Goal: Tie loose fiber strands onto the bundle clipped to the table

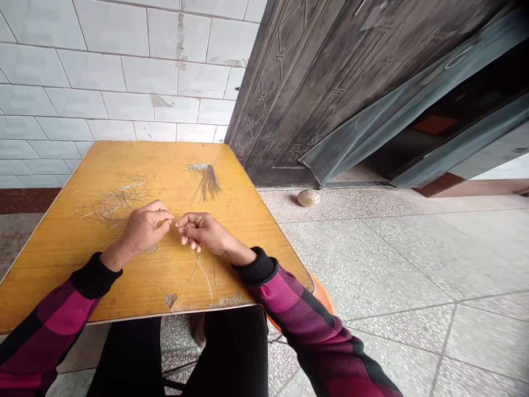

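Over the middle of the table, my left hand (146, 229) and my right hand (202, 231) face each other, fingertips almost touching. Each is closed in a pinch on what looks like a thin wire, barely visible between the fingers. A few loose wires (201, 268) show just below my right hand, some of them crossing; whether any is held is hidden. Beyond my left hand spreads a tangled heap of thin wires (111, 204), silvery and brownish. Farther back on the right, a neater bundle of bent wires (209, 179) lies on the tabletop.
The yellow wooden table (165, 154) has a chipped front edge and stands against a white tiled wall (124, 71). A dark patterned door (281, 94) is at the back right, with a ball (308, 198) on the floor before it. Something orange (323, 295) shows beside the table's right edge.
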A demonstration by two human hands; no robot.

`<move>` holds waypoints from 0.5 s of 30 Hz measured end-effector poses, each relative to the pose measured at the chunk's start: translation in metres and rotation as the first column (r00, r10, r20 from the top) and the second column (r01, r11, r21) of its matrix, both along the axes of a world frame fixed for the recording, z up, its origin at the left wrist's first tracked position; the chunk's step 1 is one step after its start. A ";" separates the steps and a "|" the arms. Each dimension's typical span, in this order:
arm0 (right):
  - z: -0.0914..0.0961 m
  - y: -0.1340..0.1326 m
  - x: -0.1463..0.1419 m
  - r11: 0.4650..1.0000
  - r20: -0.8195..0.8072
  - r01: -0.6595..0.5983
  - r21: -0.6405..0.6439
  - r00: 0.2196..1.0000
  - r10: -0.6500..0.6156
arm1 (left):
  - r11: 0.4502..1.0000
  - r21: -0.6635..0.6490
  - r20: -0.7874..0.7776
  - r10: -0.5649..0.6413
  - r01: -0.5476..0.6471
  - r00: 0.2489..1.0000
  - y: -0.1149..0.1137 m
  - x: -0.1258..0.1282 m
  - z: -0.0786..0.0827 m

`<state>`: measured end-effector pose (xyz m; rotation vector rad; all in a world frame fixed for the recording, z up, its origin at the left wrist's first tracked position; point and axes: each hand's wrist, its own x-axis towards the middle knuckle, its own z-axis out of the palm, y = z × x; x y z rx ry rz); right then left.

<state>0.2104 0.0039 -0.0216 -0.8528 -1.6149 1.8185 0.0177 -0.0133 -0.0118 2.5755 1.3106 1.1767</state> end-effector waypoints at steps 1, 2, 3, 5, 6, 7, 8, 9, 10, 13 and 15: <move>0.000 0.000 0.000 1.000 -0.003 -0.001 -0.005 1.000 0.001 | 1.000 0.013 -0.018 -0.004 0.004 1.000 0.000 -0.001 0.000; 0.001 -0.001 0.000 1.000 -0.005 -0.003 -0.013 1.000 0.003 | 1.000 0.021 -0.042 -0.003 0.004 0.999 0.000 -0.002 0.001; 0.001 -0.001 -0.001 1.000 -0.006 -0.004 -0.024 1.000 0.004 | 1.000 0.023 -0.070 0.000 0.002 0.998 0.000 -0.004 0.001; 0.000 -0.002 -0.002 0.999 -0.019 -0.003 -0.047 1.000 0.003 | 1.000 0.027 -0.120 0.009 -0.005 0.993 0.002 -0.006 0.000; 0.000 -0.001 -0.003 0.998 -0.034 -0.001 -0.058 0.999 -0.001 | 0.999 0.032 -0.134 0.012 -0.008 0.991 0.002 -0.007 0.000; -0.001 -0.001 -0.004 0.998 -0.053 0.003 -0.070 0.999 -0.007 | 0.999 0.038 -0.141 0.015 -0.010 0.990 0.003 -0.007 0.000; -0.002 -0.001 -0.004 0.997 -0.072 0.009 -0.082 0.997 -0.015 | 0.999 0.044 -0.143 0.021 -0.014 0.989 0.004 -0.008 -0.001; -0.003 0.000 -0.005 0.995 -0.090 0.015 -0.097 0.996 -0.024 | 0.999 0.047 -0.144 0.033 -0.026 0.989 0.004 -0.008 -0.001; -0.004 0.001 -0.005 0.994 -0.103 0.022 -0.111 0.994 -0.034 | 0.998 0.046 -0.146 0.053 -0.047 0.988 0.004 -0.007 -0.001; -0.006 0.003 -0.005 0.988 -0.124 0.054 -0.147 0.990 -0.073 | 0.992 0.041 -0.166 0.125 -0.120 0.978 0.005 -0.008 -0.001; -0.007 0.005 -0.004 0.984 -0.126 0.077 -0.161 0.987 -0.098 | 0.988 0.047 -0.173 0.155 -0.149 0.973 0.005 -0.009 0.000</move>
